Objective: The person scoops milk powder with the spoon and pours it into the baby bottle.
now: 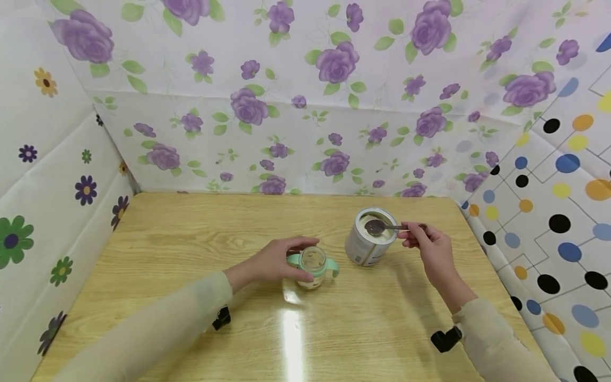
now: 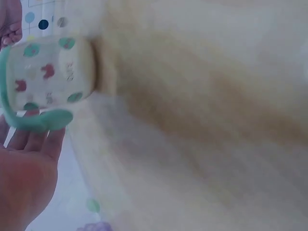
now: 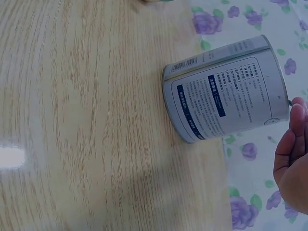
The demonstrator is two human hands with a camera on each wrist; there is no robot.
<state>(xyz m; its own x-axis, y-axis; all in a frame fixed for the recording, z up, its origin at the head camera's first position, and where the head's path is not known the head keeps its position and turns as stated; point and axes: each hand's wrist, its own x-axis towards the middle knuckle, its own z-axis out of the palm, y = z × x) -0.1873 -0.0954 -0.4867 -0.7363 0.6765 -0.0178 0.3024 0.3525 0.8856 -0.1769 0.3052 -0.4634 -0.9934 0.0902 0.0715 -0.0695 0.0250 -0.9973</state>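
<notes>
A small clear baby bottle [image 1: 313,260] with a mint-green collar and two handles stands uncapped on the table. My left hand [image 1: 281,260] holds it from the left, thumb in front and fingers behind. In the left wrist view the bottle [image 2: 53,74] shows green and red prints, with the left hand [image 2: 29,178] by one handle. To its right stands an open tin [image 1: 365,246] of pale powder. My right hand [image 1: 434,249] pinches the handle of a metal spoon [image 1: 375,227], whose bowl is over the powder inside the rim. Printed text covers the tin's side [image 3: 221,91].
Both items stand on a wood-grain table [image 1: 191,223]. A purple-flowered cloth [image 1: 286,122] hangs behind its back edge. Patterned cloths close the left [image 1: 47,212] and right [image 1: 549,201] sides. A bright reflection lies on the tabletop in front of the bottle.
</notes>
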